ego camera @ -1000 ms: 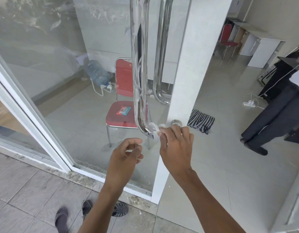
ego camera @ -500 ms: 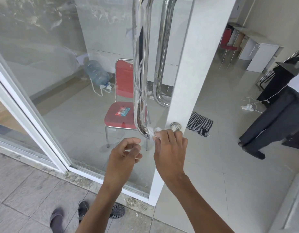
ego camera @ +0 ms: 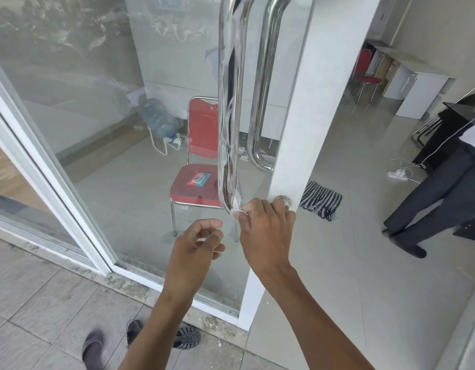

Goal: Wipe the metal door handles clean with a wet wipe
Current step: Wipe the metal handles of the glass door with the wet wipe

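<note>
**Wiping the lower bend of the outer door handle**

The right hand (ego camera: pixel 265 231) pinches the wet wipe (ego camera: pixel 237 208) against the lower curve of the outer handle (ego camera: pixel 228 116), where the bar bends toward the door frame (ego camera: pixel 297 129). Its fingers are clamped on the wipe for rubbing pressure. The left hand (ego camera: pixel 196 244) hovers just beside, fingers loosely curled, holding nothing. The inner handle (ego camera: pixel 263 102) hangs behind the glass.
</note>
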Tool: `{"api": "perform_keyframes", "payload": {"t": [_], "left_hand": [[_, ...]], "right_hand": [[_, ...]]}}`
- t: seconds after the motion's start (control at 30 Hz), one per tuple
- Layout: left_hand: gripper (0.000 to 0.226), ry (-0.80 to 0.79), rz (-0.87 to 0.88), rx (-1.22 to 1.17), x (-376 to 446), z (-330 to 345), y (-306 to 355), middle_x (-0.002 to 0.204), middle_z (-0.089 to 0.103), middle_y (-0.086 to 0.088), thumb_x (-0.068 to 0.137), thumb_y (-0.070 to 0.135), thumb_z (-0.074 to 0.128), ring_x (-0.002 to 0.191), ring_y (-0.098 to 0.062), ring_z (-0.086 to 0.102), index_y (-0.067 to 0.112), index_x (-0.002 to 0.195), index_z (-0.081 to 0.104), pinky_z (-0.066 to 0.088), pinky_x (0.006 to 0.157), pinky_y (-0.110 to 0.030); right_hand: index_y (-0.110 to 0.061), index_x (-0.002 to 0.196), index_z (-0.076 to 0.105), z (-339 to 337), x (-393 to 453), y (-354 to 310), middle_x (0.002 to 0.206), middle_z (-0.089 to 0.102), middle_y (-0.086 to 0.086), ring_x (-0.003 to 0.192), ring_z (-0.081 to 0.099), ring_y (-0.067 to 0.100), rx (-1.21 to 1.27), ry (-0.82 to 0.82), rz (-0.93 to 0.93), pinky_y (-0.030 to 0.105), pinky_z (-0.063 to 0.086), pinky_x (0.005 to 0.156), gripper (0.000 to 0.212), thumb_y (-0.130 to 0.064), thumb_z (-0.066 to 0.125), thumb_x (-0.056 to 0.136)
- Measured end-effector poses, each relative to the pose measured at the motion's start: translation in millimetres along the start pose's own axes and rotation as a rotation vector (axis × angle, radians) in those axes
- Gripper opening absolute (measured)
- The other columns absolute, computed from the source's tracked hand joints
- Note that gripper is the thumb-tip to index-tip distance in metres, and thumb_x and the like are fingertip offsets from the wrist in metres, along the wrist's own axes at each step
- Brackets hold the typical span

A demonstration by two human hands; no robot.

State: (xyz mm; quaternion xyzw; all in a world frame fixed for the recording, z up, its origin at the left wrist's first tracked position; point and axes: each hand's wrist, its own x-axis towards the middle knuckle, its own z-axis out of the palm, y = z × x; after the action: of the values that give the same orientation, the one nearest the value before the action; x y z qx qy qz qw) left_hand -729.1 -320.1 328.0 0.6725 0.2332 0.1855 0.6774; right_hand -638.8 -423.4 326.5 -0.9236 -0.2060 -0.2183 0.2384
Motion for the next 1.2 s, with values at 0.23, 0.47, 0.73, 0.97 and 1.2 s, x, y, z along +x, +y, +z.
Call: {"api": "perform_keyframes", "payload": {"t": [0.23,0.47,0.73,0.97,1.2], "left_hand": [[0.014,0.009,-0.012,-0.001,0,0,2,0.084,0.069,0.003,0.095,0.011,0.060,0.073,-0.013,0.072,0.020,0.097,0.071,0.056,0.068,-0.021],[0.014,0.028,0.000,-0.003,2,-7,3,0.082,0.068,0.003,0.095,0.011,0.060,0.071,-0.013,0.071,0.019,0.096,0.071,0.056,0.067,-0.021],[0.014,0.033,0.011,-0.007,3,-9,3,0.085,0.067,-0.003,0.095,0.009,0.060,0.068,-0.010,0.070,0.017,0.096,0.071,0.055,0.064,-0.018],[0.014,0.001,0.022,-0.003,4,0,6,0.082,0.068,0.002,0.095,0.011,0.061,0.072,-0.013,0.072,0.021,0.095,0.072,0.056,0.067,-0.021],[0.014,-0.048,0.002,0.016,0,6,2,0.074,0.068,0.014,0.095,0.012,0.061,0.074,-0.015,0.072,0.022,0.097,0.071,0.057,0.066,-0.019]], "right_hand": [[-0.023,0.093,0.064,-2,11,-9,0.092,0.070,-0.005,0.097,0.049,0.023,0.075,-0.040,0.026,0.038,0.030,0.085,0.009,-0.032,0.063,0.095],[-0.022,0.095,0.068,-4,3,10,0.102,0.064,-0.005,0.104,0.050,0.026,0.025,-0.001,0.030,0.039,0.033,0.080,0.004,-0.021,0.065,0.093],[-0.021,0.096,0.072,0,-6,16,0.094,0.066,-0.004,0.096,0.052,0.027,0.064,0.085,-0.027,0.039,0.035,0.076,0.007,-0.017,0.067,0.092],[-0.024,0.080,0.069,8,-26,22,0.075,0.065,-0.012,0.080,0.046,0.020,0.165,0.208,0.076,0.039,0.035,0.074,0.011,-0.017,0.076,0.084],[-0.024,0.075,0.071,10,-35,11,0.073,0.071,-0.016,0.075,0.063,0.003,0.838,0.025,0.624,0.027,0.044,0.074,0.011,-0.021,0.074,0.085]]}}
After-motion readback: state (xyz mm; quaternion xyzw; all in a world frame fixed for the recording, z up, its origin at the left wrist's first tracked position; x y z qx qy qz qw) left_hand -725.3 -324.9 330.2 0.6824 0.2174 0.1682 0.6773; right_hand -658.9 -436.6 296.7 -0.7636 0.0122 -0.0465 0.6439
